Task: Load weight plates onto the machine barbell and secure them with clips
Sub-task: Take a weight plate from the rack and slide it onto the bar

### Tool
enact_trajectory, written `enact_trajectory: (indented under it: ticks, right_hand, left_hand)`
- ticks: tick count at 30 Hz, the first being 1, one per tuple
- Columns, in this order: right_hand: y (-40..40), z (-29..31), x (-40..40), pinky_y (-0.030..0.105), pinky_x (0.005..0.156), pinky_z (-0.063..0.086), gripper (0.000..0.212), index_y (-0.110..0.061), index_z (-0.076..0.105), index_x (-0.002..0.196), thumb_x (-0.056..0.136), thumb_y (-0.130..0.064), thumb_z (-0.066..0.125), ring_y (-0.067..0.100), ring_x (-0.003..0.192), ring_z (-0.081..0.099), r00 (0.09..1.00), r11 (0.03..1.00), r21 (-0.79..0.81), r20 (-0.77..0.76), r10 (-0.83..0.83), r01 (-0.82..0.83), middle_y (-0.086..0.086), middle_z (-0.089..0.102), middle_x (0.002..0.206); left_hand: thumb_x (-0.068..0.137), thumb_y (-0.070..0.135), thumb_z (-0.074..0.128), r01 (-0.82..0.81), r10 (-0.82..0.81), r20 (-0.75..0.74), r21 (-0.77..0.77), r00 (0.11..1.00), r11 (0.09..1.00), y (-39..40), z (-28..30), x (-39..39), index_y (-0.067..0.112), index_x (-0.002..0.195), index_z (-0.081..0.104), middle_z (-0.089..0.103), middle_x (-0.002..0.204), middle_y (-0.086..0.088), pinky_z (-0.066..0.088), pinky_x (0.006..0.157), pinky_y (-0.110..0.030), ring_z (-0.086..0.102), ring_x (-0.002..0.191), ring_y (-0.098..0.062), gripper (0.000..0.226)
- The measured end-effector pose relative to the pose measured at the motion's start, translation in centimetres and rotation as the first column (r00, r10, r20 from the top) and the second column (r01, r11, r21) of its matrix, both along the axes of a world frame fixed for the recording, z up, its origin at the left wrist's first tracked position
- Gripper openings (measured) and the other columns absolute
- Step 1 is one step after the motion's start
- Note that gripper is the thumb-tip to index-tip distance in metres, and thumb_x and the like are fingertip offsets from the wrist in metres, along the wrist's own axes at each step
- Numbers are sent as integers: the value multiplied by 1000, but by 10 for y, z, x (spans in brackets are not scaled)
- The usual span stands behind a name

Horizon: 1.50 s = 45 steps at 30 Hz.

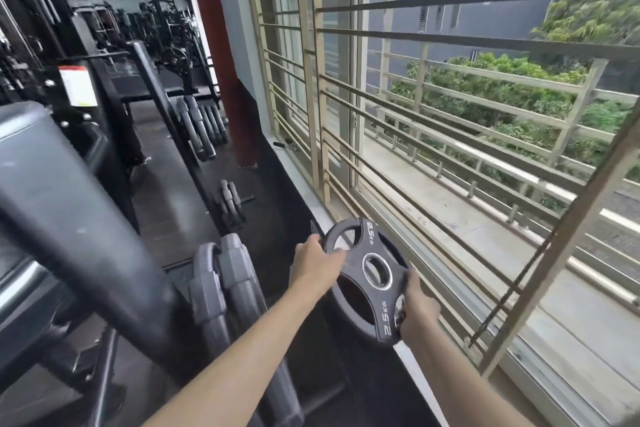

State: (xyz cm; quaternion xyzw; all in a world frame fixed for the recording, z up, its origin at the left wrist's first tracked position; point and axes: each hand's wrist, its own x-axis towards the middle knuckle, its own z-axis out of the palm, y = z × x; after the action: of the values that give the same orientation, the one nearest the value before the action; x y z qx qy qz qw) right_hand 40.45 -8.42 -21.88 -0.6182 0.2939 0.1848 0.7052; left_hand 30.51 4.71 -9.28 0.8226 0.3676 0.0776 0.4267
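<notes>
Both hands carry a small round black rubber weight plate (370,279) marked 2.5 kg, with a steel-ringed centre hole, held in the air beside the barred window (450,135). The left hand (317,263) clasps its upper rim through a grip slot; the right hand (417,310) grasps the lower edge. This looks like the carrying step, with the plate picked up but not yet loaded. Grey plates (225,284) hang on a peg just left of it. Next, the centre hole must be lined up with the barbell sleeve, which I cannot identify here, and slid on before clipping.
</notes>
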Motion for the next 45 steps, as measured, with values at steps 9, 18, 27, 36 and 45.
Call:
enact_trajectory:
  ticks: [9,18,27,36,45]
  right_hand:
    - [-12,116,-62,25,46,32,75,-11,47,64,69,-84,63,20,47,41,963,981,177,268,28,-78,7,45,59]
    - [-34,218,-226,21,38,32,54,-15,51,66,79,-63,74,12,41,44,836,907,249,522,170,-340,-1,49,56]
    - [-67,270,-435,27,54,37,53,-12,62,83,77,-63,76,13,52,48,694,761,243,631,347,-602,0,56,65]
    - [-85,260,-600,28,52,33,53,-17,52,65,74,-62,79,16,49,42,584,635,198,652,483,-746,5,50,61]
    - [-69,246,-696,32,59,34,61,-21,44,60,61,-68,82,15,54,42,444,536,103,699,560,-838,-3,57,58]
  left_hand:
    - [87,81,35,18,-10,-46,168,999,986,-4,92,-80,15,141,45,53,143,-10,42,105,-43,50,130,-32,86]
    - [97,60,47,-74,97,274,-93,957,993,-26,148,-281,13,79,56,55,72,-2,56,68,-31,54,67,-18,51]
    - [94,66,45,-195,207,358,-69,911,978,-74,180,-527,-2,83,61,62,89,-22,56,88,-43,64,85,-31,71]
    - [92,63,50,-371,370,424,-84,827,925,-128,155,-718,1,89,63,67,75,-17,53,77,-40,64,73,-27,64]
    - [51,90,66,-375,676,328,-636,661,675,-139,122,-817,18,76,54,55,77,-7,55,71,-35,59,66,-23,77]
